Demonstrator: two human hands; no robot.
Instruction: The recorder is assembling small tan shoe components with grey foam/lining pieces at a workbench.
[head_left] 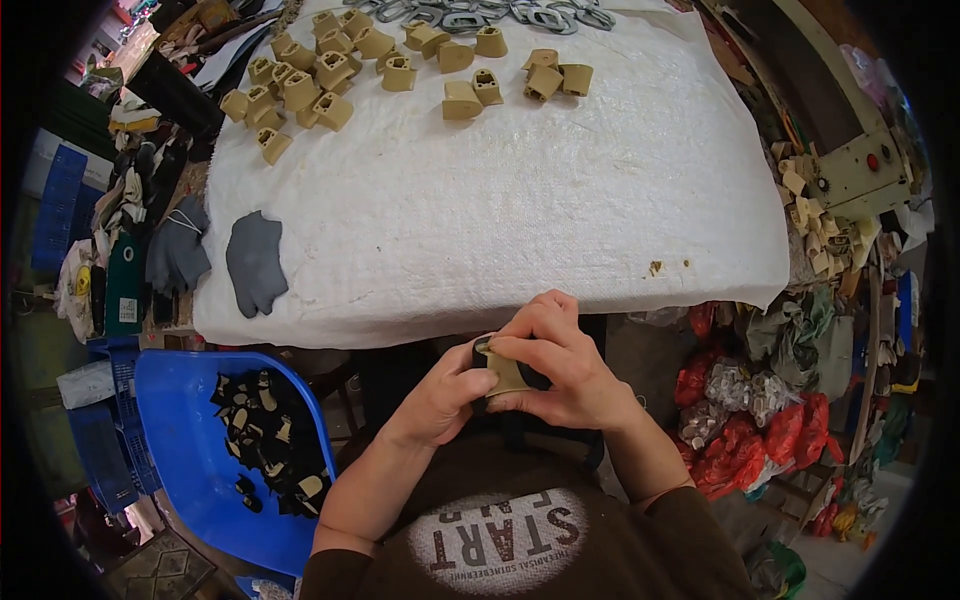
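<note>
Near my body, just off the table's front edge, I hold a tan block-shaped shoe heel (507,378) in both hands. My left hand (445,395) is closed on its left side, thumb pressed to its face. My right hand (562,365) grips it from the right, with fingers over the top and thumb at the lower edge. Thin black material (480,347) shows along the heel's upper left; my fingers cover much of it. Many similar bare tan heels (333,70) lie in a loose group at the far left and middle of the white-covered table (500,200).
Grey flat pieces (256,262) lie at the table's left edge. A blue basin (160,400) at lower left holds several black-and-tan pieces (265,425). Grey ring-shaped parts (465,20) lie at the far edge. Red plastic bags (735,455) and a machine (860,170) stand right.
</note>
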